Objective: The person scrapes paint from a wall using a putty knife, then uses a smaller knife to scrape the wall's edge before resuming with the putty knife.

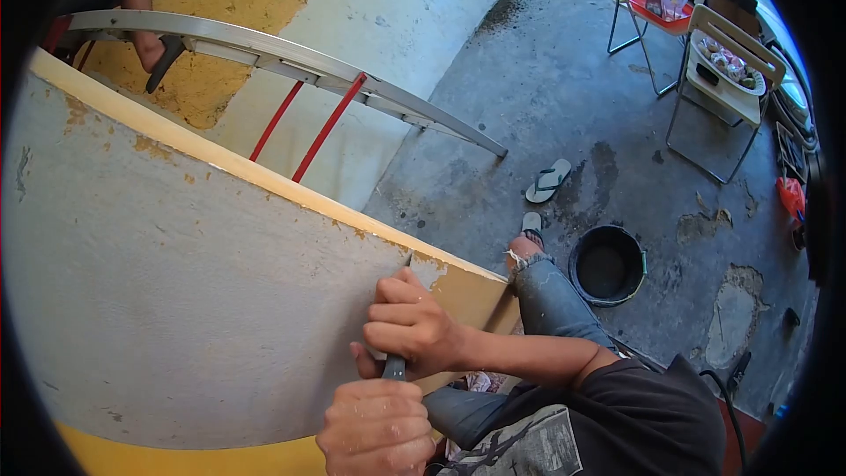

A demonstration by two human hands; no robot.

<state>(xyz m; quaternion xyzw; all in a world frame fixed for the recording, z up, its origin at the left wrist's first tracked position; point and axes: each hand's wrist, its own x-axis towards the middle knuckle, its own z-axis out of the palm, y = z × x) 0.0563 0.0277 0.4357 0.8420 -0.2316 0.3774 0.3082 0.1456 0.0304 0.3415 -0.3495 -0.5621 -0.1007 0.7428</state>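
Observation:
Both hands are on one hand scraper, its dark handle (395,368) showing between them. My right hand (410,326) is wrapped around its upper part. Below, my left hand (377,430) is closed around the handle's lower end, which is hidden. A narrow blade tip pokes out past my right hand, against the grey wall surface (220,300) close to its cream edge (256,178). Chipped tan patches (427,271) run along that edge around the tip. Whitish specks cover my left hand.
An aluminium ladder (291,60) with red rungs leans beyond the wall edge; another person's leg (141,40) is by it. On the concrete floor are a black bucket (608,265), a flip-flop (548,181) and folding chairs (723,79) holding a plate of food and bottles.

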